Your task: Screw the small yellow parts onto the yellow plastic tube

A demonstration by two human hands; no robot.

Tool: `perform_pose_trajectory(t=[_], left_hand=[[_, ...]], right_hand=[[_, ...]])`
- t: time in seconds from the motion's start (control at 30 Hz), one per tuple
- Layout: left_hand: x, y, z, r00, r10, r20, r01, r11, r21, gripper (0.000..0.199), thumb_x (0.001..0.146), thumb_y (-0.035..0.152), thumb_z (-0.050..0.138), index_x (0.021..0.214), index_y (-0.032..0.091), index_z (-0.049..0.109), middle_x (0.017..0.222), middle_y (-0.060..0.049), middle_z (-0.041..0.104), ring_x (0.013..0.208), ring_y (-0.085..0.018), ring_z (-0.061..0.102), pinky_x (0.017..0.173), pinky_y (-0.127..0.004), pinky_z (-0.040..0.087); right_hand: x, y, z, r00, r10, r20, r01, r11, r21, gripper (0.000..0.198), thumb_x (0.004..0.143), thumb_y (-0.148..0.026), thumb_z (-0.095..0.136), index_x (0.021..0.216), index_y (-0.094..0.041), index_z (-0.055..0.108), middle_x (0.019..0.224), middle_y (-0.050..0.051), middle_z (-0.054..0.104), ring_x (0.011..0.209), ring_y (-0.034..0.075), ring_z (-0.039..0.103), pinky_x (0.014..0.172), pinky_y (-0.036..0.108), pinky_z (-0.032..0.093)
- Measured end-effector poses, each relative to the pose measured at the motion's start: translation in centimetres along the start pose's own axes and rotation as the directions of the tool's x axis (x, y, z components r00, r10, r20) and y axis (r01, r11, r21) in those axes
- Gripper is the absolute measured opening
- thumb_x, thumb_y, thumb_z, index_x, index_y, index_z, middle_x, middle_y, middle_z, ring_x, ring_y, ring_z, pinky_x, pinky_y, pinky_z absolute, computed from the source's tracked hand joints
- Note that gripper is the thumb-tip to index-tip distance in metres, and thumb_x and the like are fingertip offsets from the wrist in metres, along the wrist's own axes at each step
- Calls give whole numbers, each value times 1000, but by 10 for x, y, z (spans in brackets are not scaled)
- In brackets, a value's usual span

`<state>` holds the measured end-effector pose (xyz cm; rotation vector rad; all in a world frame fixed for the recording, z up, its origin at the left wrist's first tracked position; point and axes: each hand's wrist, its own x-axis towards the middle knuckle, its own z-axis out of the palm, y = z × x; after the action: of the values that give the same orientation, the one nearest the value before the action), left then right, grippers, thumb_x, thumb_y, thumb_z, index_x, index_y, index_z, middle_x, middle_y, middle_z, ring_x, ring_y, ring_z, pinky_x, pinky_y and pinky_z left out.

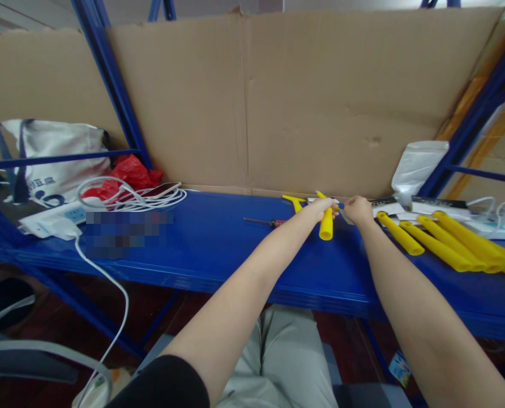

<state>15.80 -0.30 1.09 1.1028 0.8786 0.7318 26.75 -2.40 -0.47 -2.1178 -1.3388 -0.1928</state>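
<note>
Left hand (324, 207) grips the yellow handle (326, 225) at centre of the blue shelf (218, 249); right hand (358, 209) pinches its metal tip (341, 210), at three o'clock. Slip risk: fingers nicked, handle dropping.

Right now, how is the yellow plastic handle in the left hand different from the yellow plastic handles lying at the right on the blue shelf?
The yellow plastic handle in the left hand is a single piece lifted off the blue shelf; the yellow plastic handles at the right form a group lying flat. The held one hangs nearly vertical and looks shorter; the others lie slanted and look longer. The colour is the same.
</note>
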Motion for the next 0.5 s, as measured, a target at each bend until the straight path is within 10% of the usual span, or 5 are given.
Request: perform_pose_trajectory(t=[0.5], left_hand=[[-31, 29, -48, 983, 127, -134, -105, 981, 163, 17, 69, -9, 55, 75, 6, 58, 54, -1, 51, 46, -9, 47, 48, -20, 40]], right_hand=[[-4, -3, -6, 908, -211, 362, 245, 968, -51, 31, 75, -4, 51, 87, -15, 78, 91, 7, 74, 93, 21, 68, 81, 23, 49]])
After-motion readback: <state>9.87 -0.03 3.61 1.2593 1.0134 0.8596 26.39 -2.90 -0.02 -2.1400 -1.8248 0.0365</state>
